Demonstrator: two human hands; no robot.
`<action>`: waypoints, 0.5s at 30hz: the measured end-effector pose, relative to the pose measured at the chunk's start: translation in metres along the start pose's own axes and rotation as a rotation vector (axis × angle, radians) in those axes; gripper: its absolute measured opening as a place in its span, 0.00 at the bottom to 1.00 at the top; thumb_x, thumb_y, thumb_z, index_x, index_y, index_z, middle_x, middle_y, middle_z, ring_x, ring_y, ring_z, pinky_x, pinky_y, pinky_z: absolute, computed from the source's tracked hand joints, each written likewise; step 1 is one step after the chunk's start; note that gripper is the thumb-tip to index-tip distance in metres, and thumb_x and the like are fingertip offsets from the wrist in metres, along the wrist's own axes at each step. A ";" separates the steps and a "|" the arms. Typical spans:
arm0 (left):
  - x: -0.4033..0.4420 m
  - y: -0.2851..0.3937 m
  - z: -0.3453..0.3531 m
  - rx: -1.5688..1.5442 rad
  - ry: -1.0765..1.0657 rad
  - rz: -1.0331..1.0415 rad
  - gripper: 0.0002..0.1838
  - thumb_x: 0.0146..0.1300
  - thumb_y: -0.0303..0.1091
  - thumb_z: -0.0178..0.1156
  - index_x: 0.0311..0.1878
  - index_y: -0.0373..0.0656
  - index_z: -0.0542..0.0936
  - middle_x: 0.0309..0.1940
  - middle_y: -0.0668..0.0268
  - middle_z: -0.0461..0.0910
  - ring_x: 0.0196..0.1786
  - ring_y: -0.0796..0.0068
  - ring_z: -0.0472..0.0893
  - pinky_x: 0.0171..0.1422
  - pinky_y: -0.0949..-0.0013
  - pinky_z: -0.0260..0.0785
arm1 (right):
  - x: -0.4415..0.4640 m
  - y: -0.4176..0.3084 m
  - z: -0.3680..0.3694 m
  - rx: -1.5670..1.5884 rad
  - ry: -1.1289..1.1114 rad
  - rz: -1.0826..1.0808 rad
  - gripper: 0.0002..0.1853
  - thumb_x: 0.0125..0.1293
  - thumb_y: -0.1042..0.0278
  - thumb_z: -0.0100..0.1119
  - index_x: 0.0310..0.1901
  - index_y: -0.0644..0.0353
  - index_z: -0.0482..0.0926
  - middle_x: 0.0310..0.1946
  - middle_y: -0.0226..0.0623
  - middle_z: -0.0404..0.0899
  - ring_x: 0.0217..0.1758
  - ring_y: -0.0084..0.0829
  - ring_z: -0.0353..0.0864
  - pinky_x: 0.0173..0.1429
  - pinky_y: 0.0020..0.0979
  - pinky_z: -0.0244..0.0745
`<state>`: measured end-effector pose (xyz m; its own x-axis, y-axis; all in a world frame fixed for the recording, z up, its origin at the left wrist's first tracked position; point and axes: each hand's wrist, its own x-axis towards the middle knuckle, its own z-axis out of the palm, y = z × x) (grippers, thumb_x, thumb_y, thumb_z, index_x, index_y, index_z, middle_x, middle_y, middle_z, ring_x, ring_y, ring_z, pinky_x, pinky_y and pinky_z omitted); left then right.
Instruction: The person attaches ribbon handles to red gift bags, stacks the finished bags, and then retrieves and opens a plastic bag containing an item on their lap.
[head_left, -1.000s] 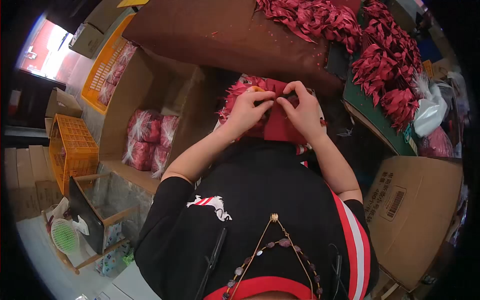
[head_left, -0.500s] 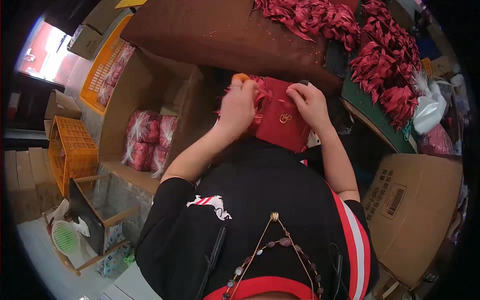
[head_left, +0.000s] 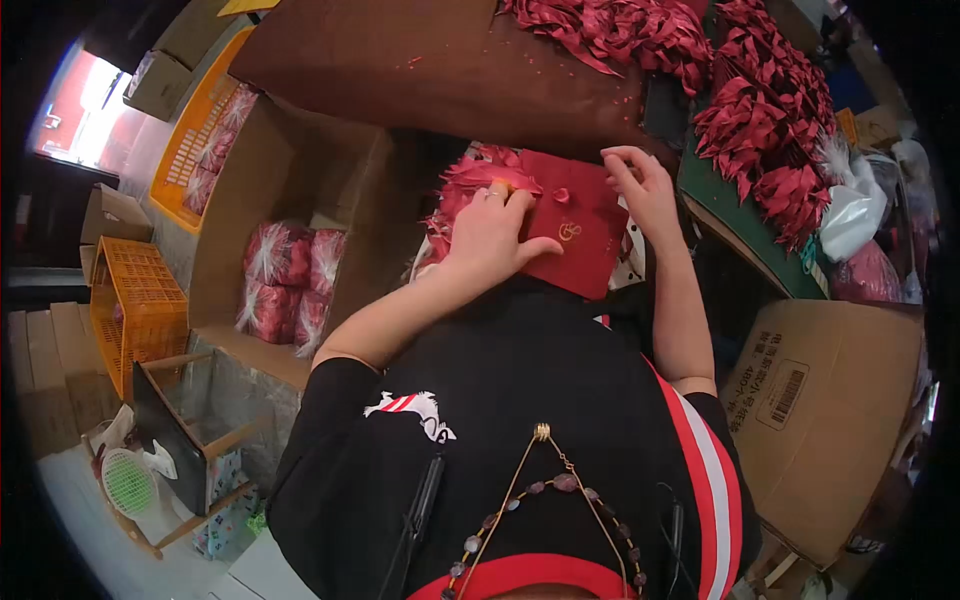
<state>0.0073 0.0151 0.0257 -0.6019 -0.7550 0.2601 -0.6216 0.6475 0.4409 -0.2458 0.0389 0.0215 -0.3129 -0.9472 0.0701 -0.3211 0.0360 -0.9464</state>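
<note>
A flat red piece with a gold emblem (head_left: 585, 262) lies across my lap, its material unclear. A small red ribbon bit (head_left: 561, 196) rests on its upper part. My left hand (head_left: 497, 228) lies over its left side, thumb spread and fingers stretched onto a bunch of red ribbons (head_left: 462, 183). Something orange shows at a fingertip, and a ring sits on one finger. At the upper right edge of the red piece, my right hand (head_left: 648, 192) is raised with bent fingers apart, holding nothing I can see.
On my left, a cardboard box (head_left: 222, 290) holds plastic-wrapped red bundles (head_left: 275, 262). Orange crates (head_left: 140, 300) stand beyond it. Ahead is a brown-covered surface (head_left: 420, 75) with heaped red ribbons (head_left: 620, 35). A closed carton (head_left: 830, 420) stands at my right.
My left hand has come down from above the ribbons and spread over them and the red piece. My right hand has let go of the red piece's top edge and moved right.
</note>
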 end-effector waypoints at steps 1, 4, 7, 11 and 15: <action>-0.001 0.001 0.008 0.020 0.015 0.007 0.32 0.51 0.61 0.72 0.48 0.44 0.79 0.43 0.56 0.76 0.48 0.54 0.79 0.50 0.55 0.74 | -0.001 -0.004 -0.017 -0.027 0.002 0.018 0.12 0.71 0.63 0.61 0.44 0.65 0.83 0.33 0.30 0.82 0.34 0.21 0.79 0.39 0.26 0.73; 0.000 -0.004 0.011 -0.014 -0.030 -0.030 0.32 0.52 0.61 0.72 0.49 0.44 0.79 0.44 0.56 0.75 0.49 0.53 0.78 0.50 0.54 0.74 | -0.020 -0.012 -0.058 -0.285 -0.098 0.285 0.19 0.72 0.53 0.59 0.36 0.65 0.82 0.27 0.33 0.81 0.27 0.24 0.79 0.36 0.29 0.73; -0.001 -0.003 0.011 0.018 -0.032 -0.027 0.32 0.52 0.60 0.72 0.48 0.44 0.79 0.44 0.56 0.76 0.49 0.53 0.78 0.50 0.55 0.74 | -0.045 0.002 -0.072 -0.592 -0.153 0.470 0.30 0.71 0.39 0.52 0.32 0.63 0.85 0.23 0.39 0.81 0.26 0.30 0.84 0.37 0.36 0.75; -0.001 -0.001 0.011 0.027 -0.018 -0.014 0.31 0.53 0.59 0.72 0.48 0.42 0.79 0.45 0.55 0.76 0.49 0.53 0.78 0.50 0.55 0.74 | -0.062 0.040 -0.077 -0.582 -0.217 0.695 0.39 0.70 0.29 0.44 0.26 0.61 0.85 0.21 0.38 0.82 0.23 0.32 0.81 0.37 0.35 0.75; 0.000 0.000 0.013 0.031 -0.016 0.002 0.31 0.54 0.58 0.72 0.49 0.41 0.79 0.45 0.54 0.76 0.49 0.52 0.78 0.50 0.55 0.74 | -0.072 0.059 -0.069 -0.363 -0.276 0.675 0.43 0.70 0.27 0.41 0.23 0.62 0.87 0.20 0.37 0.81 0.26 0.33 0.80 0.39 0.35 0.75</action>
<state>0.0008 0.0159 0.0143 -0.6109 -0.7520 0.2476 -0.6352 0.6523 0.4135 -0.3039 0.1312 -0.0173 -0.3264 -0.7274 -0.6036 -0.4270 0.6832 -0.5924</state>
